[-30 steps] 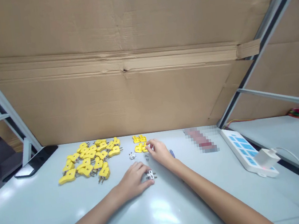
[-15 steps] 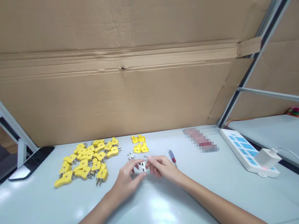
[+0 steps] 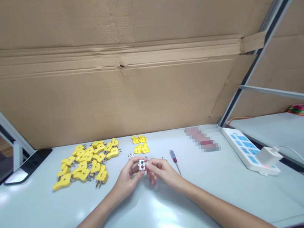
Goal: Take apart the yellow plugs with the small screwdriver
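Observation:
My left hand (image 3: 129,177) pinches a small white plug insert (image 3: 141,164) between thumb and fingers. The face turned up bears one blue and one red spot. My right hand (image 3: 162,171) is closed at the insert's right edge, thumb and forefinger pressed together. What lies between those fingertips is too small to make out. Beyond the left fingers, another small white part (image 3: 131,156) rests on the table. Small metal bits, partly hidden, lie just past the right fingers. Yellow plug shell halves (image 3: 141,148) are laid out behind my hands.
Several yellow plugs (image 3: 87,163) are heaped to the left, beside a black phone-like slab (image 3: 32,163). A screwdriver (image 3: 173,157) lies right of my hands. Farther right are a blurred-out reddish item (image 3: 202,139) and a white power strip (image 3: 241,145) with an adapter. Cardboard (image 3: 128,102) closes the back.
The insert has turned, so its coloured spots now show instead of two dark holes. My right fingertips have come in against its edge. The whole view has shifted slightly.

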`<state>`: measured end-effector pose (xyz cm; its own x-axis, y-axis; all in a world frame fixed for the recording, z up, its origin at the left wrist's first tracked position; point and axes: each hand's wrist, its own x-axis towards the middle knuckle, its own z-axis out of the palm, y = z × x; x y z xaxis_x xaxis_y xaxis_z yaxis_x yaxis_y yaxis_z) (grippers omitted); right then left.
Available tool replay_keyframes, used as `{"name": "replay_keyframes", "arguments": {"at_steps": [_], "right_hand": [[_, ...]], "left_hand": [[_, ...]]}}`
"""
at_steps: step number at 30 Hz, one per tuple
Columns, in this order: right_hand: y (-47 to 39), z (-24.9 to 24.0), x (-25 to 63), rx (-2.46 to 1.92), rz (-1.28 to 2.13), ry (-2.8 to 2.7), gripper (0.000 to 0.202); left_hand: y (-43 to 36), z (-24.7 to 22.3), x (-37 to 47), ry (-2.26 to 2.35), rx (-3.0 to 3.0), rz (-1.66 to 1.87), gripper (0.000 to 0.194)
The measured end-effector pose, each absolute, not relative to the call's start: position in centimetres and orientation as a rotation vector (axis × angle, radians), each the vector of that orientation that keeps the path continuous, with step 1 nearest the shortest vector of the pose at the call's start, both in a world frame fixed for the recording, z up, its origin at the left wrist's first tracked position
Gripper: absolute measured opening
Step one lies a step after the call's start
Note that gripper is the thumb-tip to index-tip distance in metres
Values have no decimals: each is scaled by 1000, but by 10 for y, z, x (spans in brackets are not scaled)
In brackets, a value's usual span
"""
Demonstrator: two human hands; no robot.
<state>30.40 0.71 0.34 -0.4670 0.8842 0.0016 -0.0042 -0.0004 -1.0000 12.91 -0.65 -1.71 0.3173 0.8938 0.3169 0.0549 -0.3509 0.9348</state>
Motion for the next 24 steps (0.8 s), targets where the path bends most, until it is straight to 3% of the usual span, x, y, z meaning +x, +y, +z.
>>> {"name": "replay_keyframes", "arguments": {"at_steps": [8,19,24], "right_hand": [[13,-1,306,-1006,1532,-1449,45],[9,0,306,-1049,1674,-1528,32],[9,3,305,-1082,1521,-1570,34]], "left_hand": [[-7,-18,126,1341,2010,1158,26],[-12,-20,127,1242,2246,1235,21],[-12,-20,124,1193,2320,1186,23]]}}
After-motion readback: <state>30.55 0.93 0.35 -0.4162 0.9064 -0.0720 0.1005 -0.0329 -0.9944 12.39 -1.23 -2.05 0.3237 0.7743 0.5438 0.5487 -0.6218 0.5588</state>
